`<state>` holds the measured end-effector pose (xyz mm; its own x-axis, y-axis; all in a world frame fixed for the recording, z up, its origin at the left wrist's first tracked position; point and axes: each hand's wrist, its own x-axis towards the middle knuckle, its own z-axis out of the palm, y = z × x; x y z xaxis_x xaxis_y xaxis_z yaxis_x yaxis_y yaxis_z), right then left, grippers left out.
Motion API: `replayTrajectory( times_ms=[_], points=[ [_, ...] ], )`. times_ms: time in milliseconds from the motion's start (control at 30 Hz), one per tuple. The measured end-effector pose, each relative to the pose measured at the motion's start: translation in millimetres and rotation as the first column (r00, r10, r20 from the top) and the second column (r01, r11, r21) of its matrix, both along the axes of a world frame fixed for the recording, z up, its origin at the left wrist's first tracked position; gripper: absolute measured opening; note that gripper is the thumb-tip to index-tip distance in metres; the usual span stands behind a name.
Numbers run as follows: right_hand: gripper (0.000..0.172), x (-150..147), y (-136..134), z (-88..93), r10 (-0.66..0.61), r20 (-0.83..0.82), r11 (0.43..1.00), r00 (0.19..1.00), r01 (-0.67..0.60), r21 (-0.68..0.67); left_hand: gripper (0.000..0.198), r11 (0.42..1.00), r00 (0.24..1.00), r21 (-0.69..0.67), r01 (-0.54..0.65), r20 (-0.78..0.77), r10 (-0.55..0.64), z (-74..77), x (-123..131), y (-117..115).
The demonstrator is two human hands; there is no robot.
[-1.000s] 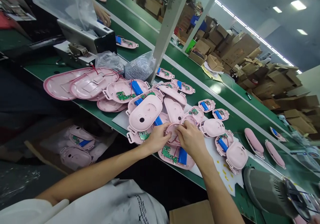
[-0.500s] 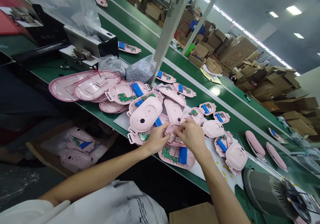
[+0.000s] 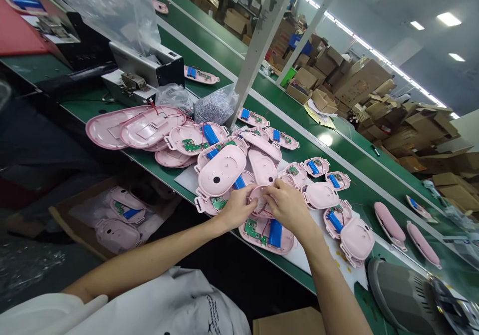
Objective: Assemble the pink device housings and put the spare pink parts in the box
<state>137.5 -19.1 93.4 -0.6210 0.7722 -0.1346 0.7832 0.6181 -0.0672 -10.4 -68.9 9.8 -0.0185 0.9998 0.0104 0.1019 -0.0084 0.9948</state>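
A small pink plastic shell (image 3: 258, 193) with thin red wires is held between both hands. My left hand (image 3: 236, 210) grips its left edge, thumb inside and fingers around it. My right hand (image 3: 290, 205) has its fingers pinched together at the shell's right side; they hide what lies under them. Just below lies an open pink casing half (image 3: 247, 240) with a green circuit board (image 3: 256, 230) and a blue battery (image 3: 276, 233). To the left, a pink cover (image 3: 224, 167) with a round black hole rests on other casings.
Stacked pink shells (image 3: 153, 128) and a bag of small grey parts (image 3: 214, 109) stand at the left. More casings (image 3: 357, 237) lie to the right, near a grey machine (image 3: 396, 295). A white post (image 3: 262, 45) rises behind the pile. An open carton (image 3: 75, 225) sits below the bench.
The view has shifted slightly, so the bench appears a little further right. The right hand's fingers have drawn closer together at the shell's upper edge; both hands stay on the shell.
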Motion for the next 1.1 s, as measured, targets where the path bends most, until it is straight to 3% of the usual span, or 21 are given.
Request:
replayTrajectory(
  times_ms=[233, 567, 767, 967, 1100],
  points=[
    [0.019, -12, -1, -3.8, -0.031, 0.148, 0.995, 0.988, 0.016, 0.102, 0.045, 1.0, 0.998, -0.007, 0.021, 0.052, -0.021, -2.1, 1, -1],
    [0.022, -16, -7, -4.0, -0.14, 0.152, 0.984, 0.978, 0.119, 0.136, 0.044, 1.0, 0.998, 0.004, 0.031, 0.059, -0.031, -2.2, 0, -2],
    [0.023, -22, -12, 0.7, -0.271, 0.163, 0.956, 0.949, 0.246, 0.158, 0.04, 0.999, 0.999, 0.011, 0.035, 0.003, -0.035, -3.5, -1, -3],
    [0.019, -26, -2, 6.6, -0.283, 0.177, 0.957, 0.943, 0.266, 0.113, 0.041, 0.999, 0.999, 0.014, 0.038, 0.029, -0.038, -4.7, -1, -4],
    [0.038, -17, 8, 7.8, -0.35, 0.177, 0.934, 0.92, 0.328, 0.143, 0.04, 0.999, 0.999, 0.011, 0.049, 0.01, -0.049, -2.5, -2, -7]
  ],
)
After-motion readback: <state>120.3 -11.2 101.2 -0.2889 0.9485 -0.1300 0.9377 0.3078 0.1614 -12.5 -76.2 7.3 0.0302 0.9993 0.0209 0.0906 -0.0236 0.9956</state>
